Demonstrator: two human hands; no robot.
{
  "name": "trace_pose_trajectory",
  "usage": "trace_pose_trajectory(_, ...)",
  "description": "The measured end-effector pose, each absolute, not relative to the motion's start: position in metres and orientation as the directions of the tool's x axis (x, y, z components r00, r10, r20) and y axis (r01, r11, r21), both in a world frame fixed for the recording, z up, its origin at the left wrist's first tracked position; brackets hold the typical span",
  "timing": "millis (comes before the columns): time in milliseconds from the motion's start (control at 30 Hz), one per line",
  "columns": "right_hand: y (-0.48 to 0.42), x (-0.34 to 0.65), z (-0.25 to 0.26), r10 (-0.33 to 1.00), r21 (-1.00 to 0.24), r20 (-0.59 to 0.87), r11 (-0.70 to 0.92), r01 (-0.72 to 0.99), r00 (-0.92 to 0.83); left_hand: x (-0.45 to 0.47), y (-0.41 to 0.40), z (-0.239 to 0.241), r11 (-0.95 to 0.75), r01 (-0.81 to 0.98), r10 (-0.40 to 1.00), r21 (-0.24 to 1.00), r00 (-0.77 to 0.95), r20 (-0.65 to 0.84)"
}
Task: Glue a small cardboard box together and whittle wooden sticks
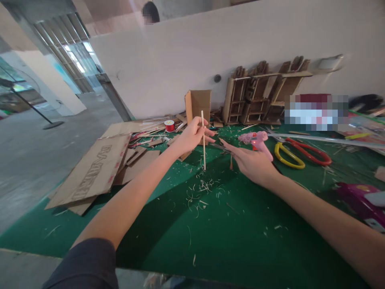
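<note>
My left hand (197,134) pinches a thin pale wooden stick (204,154) between thumb and fingers, holding it nearly upright above the green tabletop. To its right is my right hand (251,162), palm down, with its fingers pointing toward the stick. A thin grey blade (221,148) projects from under those fingers; its handle is hidden by the hand. Curled wood shavings (204,185) lie scattered on the table below the stick. Just beyond my right hand sits a pink glue gun (263,145) with a small red light showing.
Cardboard sheets (93,168) cover the left side. At the back stand an open cardboard box (201,104), a red thread spool (169,126) and brown cardboard structures (258,98). Yellow-handled scissors (288,157), red-handled scissors (313,151) and a purple tool (355,200) lie right.
</note>
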State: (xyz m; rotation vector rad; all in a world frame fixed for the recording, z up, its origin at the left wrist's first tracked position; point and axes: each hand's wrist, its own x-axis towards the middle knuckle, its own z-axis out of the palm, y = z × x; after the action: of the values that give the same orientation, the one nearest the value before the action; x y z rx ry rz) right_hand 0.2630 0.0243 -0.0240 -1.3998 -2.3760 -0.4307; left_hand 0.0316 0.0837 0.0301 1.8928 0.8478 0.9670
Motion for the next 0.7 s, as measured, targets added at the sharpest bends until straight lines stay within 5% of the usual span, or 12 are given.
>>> trace_pose_trajectory(267, 0.033, 0.267, -0.022, 0.779, -0.030, 0.281, 0.590, 0.807, -0.560, 0.023, 0.089, 0.045, -0.406, 0.271, 0.864, 0.873, 0.424, 0.270)
trace_pose_trajectory(500, 0.033, 0.258, -0.027, 0.756, -0.057, 0.439, 0.563, 0.825, -0.485, 0.021, 0.085, 0.055, -0.389, 0.201, 0.907, 0.899, 0.252, 0.336)
trace_pose_trajectory(700, 0.026, 0.261, -0.027, 0.732, -0.080, 0.506, 0.567, 0.820, -0.457, 0.028, 0.086, 0.041, -0.263, 0.160, 0.931, 0.952, 0.301, 0.207)
